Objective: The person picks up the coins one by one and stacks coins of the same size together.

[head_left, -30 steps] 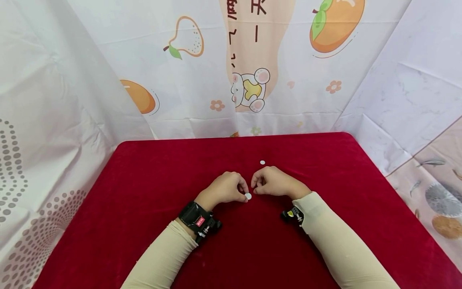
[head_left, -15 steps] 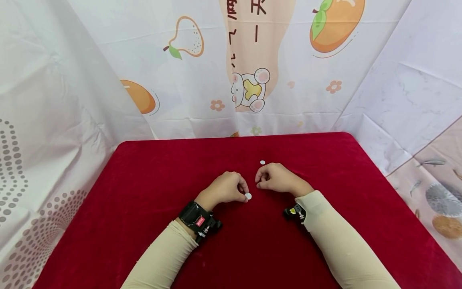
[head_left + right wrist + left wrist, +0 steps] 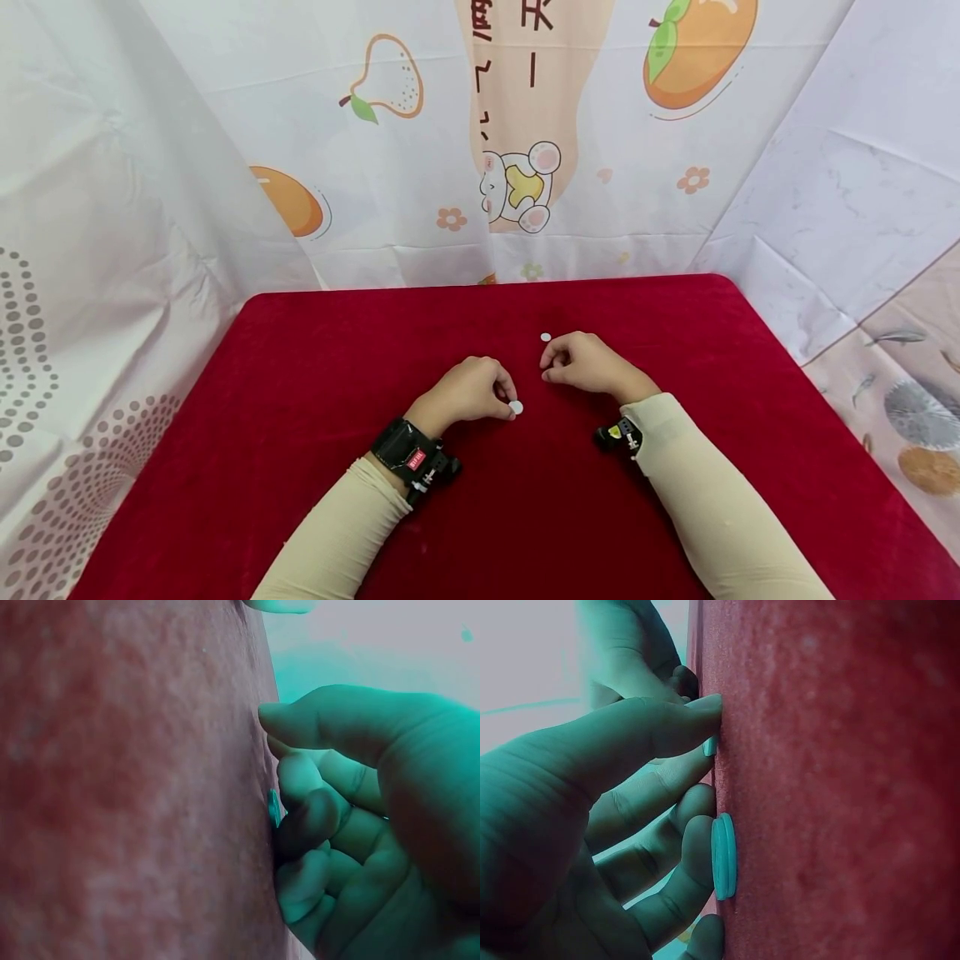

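My left hand (image 3: pixel 468 393) stays low over the red cloth, thumb and index fingertip pinching a white disc (image 3: pixel 516 407). The left wrist view shows part of this disc (image 3: pixel 710 747) below the thumb tip, and two thin stacked discs (image 3: pixel 724 856) on the cloth beside the other fingertips. My right hand (image 3: pixel 588 363) hovers low over the cloth, its fingers loosely curled, with nothing seen between thumb and index. Another white disc (image 3: pixel 545 337) lies just beyond its fingertips. In the right wrist view a disc (image 3: pixel 274 808) shows partly behind a curled finger.
A red cloth (image 3: pixel 300 367) covers the table, whose back edge runs below a white printed curtain (image 3: pixel 420 183). More curtains hang at the left and right. Black camera mounts sit on both wrists.
My right hand has moved away from my left hand, rightward and toward the back, nearer the far disc. My left hand and the disc at its fingertips have not visibly moved.
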`<state>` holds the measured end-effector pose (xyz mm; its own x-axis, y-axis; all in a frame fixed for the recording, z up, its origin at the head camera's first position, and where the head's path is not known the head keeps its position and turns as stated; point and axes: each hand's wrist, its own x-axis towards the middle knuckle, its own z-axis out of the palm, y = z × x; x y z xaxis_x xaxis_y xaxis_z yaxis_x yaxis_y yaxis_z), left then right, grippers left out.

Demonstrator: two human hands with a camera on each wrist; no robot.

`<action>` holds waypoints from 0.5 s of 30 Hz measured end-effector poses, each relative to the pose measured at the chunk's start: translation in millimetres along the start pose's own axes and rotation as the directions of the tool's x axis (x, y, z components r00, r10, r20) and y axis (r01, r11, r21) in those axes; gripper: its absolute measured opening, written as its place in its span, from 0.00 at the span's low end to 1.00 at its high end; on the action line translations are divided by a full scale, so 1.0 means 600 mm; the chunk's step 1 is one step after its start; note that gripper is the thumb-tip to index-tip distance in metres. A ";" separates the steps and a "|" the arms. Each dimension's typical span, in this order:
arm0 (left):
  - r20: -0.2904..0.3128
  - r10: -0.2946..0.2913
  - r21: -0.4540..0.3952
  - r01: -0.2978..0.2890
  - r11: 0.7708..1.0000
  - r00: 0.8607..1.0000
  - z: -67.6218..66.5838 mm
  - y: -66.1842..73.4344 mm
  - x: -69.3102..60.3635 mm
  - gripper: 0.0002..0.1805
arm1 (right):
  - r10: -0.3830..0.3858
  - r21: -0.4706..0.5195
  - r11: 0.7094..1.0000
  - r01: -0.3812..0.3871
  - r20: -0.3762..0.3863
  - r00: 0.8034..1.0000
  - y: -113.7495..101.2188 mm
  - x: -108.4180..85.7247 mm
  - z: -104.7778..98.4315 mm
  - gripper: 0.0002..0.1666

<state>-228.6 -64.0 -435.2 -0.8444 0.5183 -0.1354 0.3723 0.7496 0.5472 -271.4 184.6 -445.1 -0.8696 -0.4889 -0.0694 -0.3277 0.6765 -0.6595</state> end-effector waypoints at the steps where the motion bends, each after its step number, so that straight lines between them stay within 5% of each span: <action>1: 0.000 -0.001 0.000 0.001 1.000 1.000 0.000 0.000 0.000 0.07 | 0.007 0.007 1.000 -0.007 -0.006 1.000 0.001 0.000 -0.001 0.04; 15: 0.009 -0.004 -0.025 0.005 1.000 1.000 0.000 0.000 -0.001 0.07 | 0.070 0.023 0.997 -0.067 -0.114 0.991 0.017 -0.001 -0.009 0.17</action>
<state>-228.1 -64.3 -434.9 -0.8425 0.5187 -0.1454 0.3589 0.7417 0.5667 -276.4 194.9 -447.9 -0.9266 -0.3748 -0.0298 -0.2597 0.6952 -0.6703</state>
